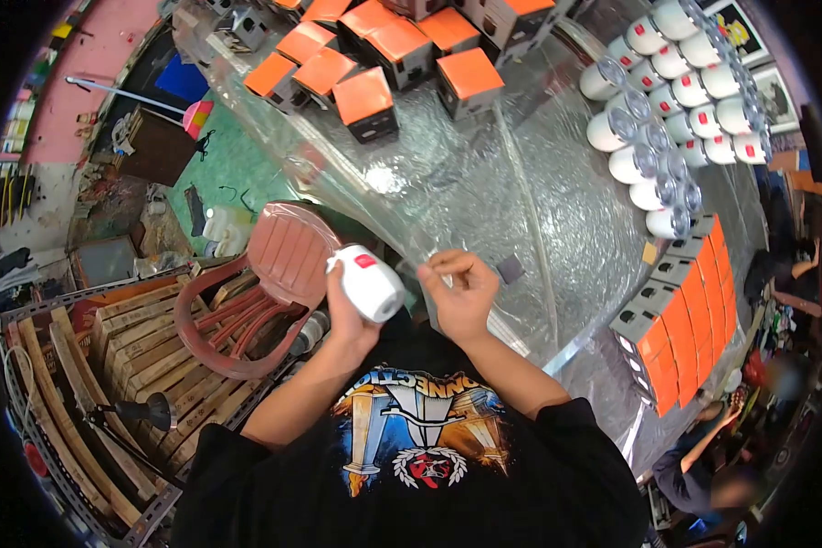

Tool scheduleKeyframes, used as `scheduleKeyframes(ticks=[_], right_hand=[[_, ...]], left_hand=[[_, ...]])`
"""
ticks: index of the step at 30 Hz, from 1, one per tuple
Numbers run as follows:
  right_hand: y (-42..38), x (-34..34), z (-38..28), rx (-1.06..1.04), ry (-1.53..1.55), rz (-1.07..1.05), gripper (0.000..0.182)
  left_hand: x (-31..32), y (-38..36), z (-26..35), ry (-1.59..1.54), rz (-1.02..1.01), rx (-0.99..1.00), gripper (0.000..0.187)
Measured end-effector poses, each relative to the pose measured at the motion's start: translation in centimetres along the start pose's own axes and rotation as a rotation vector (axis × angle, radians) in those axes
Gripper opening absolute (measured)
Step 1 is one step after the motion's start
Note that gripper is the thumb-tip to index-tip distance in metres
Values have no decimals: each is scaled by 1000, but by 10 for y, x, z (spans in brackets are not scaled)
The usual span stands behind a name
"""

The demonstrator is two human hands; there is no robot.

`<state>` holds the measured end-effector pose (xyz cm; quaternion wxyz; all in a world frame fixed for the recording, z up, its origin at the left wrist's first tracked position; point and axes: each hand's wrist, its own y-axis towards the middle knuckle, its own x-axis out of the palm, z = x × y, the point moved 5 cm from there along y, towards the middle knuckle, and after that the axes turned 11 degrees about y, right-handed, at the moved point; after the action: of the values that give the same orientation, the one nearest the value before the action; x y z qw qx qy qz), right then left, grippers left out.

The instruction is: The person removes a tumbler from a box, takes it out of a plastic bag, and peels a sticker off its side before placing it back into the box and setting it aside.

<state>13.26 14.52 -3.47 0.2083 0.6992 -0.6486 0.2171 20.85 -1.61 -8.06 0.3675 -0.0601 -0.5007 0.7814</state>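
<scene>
My left hand (345, 310) is wrapped round a white rounded container (371, 285) with a small red label, held tilted in front of my chest. Just right of it, my right hand (464, 290) is raised with its fingers curled in and thumb and forefinger pressed together. Whatever those fingers hold, if anything, is too small to make out. A small dark square piece (511, 268) lies on the plastic-covered table (447, 183) beside my right hand.
Orange-topped boxes (365, 96) crowd the table's far side; a row of similar boxes (671, 320) stands at right. Several white containers with clear tops (644, 164) are grouped upper right. A brown plastic chair (292, 251) and wooden slats (146, 342) are at left. Another person (690, 466) is lower right.
</scene>
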Motion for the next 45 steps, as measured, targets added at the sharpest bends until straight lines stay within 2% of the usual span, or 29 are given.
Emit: scheduleKeyframes(ticks=[1, 3, 4, 7, 9, 10, 12, 13, 15, 16, 18, 20, 21, 23, 25, 26, 28, 32, 34, 35, 36, 38, 39, 41, 43, 44, 45], right_hand=[[17, 1, 12, 21, -153, 31, 16], [58, 6, 36, 94, -421, 31, 18], [76, 7, 52, 93, -429, 24, 18], [122, 14, 109, 191, -495, 16, 22], [147, 22, 132, 206, -816, -57, 27], [155, 23, 138, 194, -818, -61, 27], [163, 22, 149, 226, -1198, -231, 37], [165, 19, 152, 259, -1241, -216, 49], [166, 18, 149, 201, -1246, -153, 53], [166, 20, 145, 152, -1239, -95, 56], [168, 15, 149, 178, -1262, -28, 63], [168, -3, 147, 232, -867, 135, 66], [167, -16, 151, 283, -613, 149, 72], [161, -18, 116, 443, 32, 113, 79], [143, -1, 68, 354, 85, -54, 88], [135, -5, 59, 345, 83, -54, 88], [119, -16, 39, 231, -269, -108, 98], [96, -66, 48, 319, -484, -66, 107], [79, -90, 45, 225, -432, 359, 108], [75, -98, 34, 151, -595, 396, 107], [71, -105, 32, 152, -592, 404, 107], [55, -134, 18, -80, -594, 744, 106], [52, -151, 19, -80, -591, 748, 106], [33, -186, 4, -268, -864, 1064, 106], [38, -186, -10, -307, -872, 1064, 105], [39, -185, -18, -339, -883, 1059, 105], [37, -195, -17, -345, -899, 1050, 104]], left_hand=[[-23, 19, 6, -21, 67, 14, 58], [-58, 45, 31, -36, 71, 126, 55], [-66, 50, 42, -37, 92, 173, 54], [-64, 50, 76, 13, 74, 224, 53], [-60, 57, 86, 27, 27, 266, 49], [-55, 62, 90, 46, -21, 302, 46], [-44, 73, 96, 110, -58, 386, 43], [-36, 76, 101, 180, -112, 447, 43], [-19, 82, 110, 314, -185, 548, 43], [-13, 86, 114, 464, -177, 529, 47], [11, 91, 129, 624, -311, 635, 53], [39, 90, 142, 613, -409, 707, 64], [51, 93, 148, 694, -429, 723, 69], [72, 103, 152, 778, -457, 739, 75], [100, 109, 153, 1011, -468, 1057, 85], [121, 98, 158, 1113, -522, 1157, 84], [148, 94, 145, 1189, -661, 1080, 87], [174, 96, 120, 1335, -771, 1119, 95], [177, 87, 140, 1274, -779, 1224, 103], [171, 86, 157, 1197, -752, 1226, 109], [156, 98, 172, 1258, -594, 1359, 110], [121, 127, 209, 1252, -208, 1621, 113], [103, 140, 231, 1181, 18, 1741, 115], [64, 183, 265, 1031, 366, 1622, 123], [40, 207, 301, 1079, 575, 1586, 129], [28, 220, 312, 1076, 575, 1589, 129], [16, 238, 319, 1117, 535, 1507, 131]])
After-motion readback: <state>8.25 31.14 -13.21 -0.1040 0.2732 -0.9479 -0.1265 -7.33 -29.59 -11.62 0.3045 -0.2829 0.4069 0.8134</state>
